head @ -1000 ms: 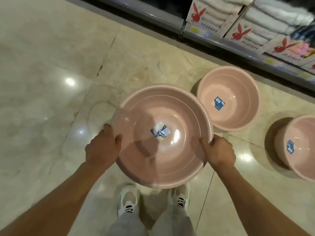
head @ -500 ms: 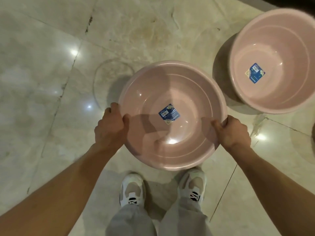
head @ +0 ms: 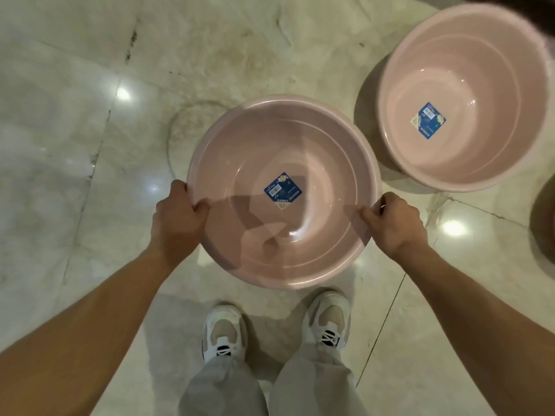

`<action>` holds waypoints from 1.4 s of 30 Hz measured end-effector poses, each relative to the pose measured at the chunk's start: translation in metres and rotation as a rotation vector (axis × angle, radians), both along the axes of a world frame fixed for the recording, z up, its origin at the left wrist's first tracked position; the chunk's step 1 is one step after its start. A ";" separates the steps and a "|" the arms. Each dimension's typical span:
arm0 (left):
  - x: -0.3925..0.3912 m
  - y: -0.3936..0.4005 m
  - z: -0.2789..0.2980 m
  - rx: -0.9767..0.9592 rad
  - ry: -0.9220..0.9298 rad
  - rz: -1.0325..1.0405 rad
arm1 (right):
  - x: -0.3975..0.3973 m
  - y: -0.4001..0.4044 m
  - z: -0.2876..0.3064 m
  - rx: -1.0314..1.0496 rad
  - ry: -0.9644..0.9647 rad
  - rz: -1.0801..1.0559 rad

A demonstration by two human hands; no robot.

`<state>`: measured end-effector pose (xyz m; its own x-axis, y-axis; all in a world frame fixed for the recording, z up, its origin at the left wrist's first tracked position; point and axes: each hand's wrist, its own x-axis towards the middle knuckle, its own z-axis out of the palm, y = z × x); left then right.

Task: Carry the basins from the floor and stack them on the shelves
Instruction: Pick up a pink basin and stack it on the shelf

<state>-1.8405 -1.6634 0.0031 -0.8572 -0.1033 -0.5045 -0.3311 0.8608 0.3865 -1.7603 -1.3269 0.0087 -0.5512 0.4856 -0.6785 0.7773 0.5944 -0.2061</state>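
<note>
The person stood on the pale floor [head: 75, 145] holding a pink basin [head: 285, 163] level in the middle of the frame, above the two white shoes [head: 223, 328]. The left hand [head: 177, 217] was closed on the rim at its left side and the right hand [head: 393, 223] on the rim opposite, thumbs hooked inside, so the weight sat evenly and the mouth faced up. A blue label [head: 283, 190] lay flat on its bottom. A second basin [head: 462, 94] rested on the floor at the upper right, well apart from the carried one, with a label of its own [head: 429, 120]; the dark edge of something else showed at the right border, too cut off to name. No shelf appeared in view. The left and upper left of the frame held open floor, likely the easiest room for turning; the right side was tighter.
</note>
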 end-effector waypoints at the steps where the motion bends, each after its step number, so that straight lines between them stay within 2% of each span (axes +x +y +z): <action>1: -0.004 0.002 0.011 0.010 0.007 -0.010 | -0.001 0.003 0.011 0.002 0.011 -0.014; 5: -0.026 0.021 0.068 0.067 0.005 -0.013 | -0.010 0.021 0.065 0.015 0.071 -0.052; 14: -0.103 0.104 0.198 0.023 0.139 -0.247 | -0.035 0.096 0.191 0.090 0.202 -0.112; 24: -0.123 0.233 0.281 0.049 0.150 -0.481 | 0.002 0.201 0.279 0.178 0.171 -0.216; 28: -0.130 0.285 0.275 -0.020 0.139 -0.594 | 0.015 0.233 0.280 0.195 0.144 -0.315; 32: -0.144 0.321 0.242 -0.118 0.105 -0.689 | 0.017 0.252 0.260 0.210 0.116 -0.384; 38: -0.170 0.349 0.176 -0.217 0.053 -0.780 | 0.007 0.263 0.193 0.215 0.060 -0.457; 42: -0.183 0.357 0.126 -0.241 0.044 -0.817 | 0.003 0.264 0.134 0.232 0.012 -0.390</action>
<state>-2.0232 -1.3068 0.1288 -0.7277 0.4556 -0.5128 0.4405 0.8834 0.1599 -1.7573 -1.0632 0.1429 -0.3041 0.7969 -0.5219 0.9506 0.2894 -0.1121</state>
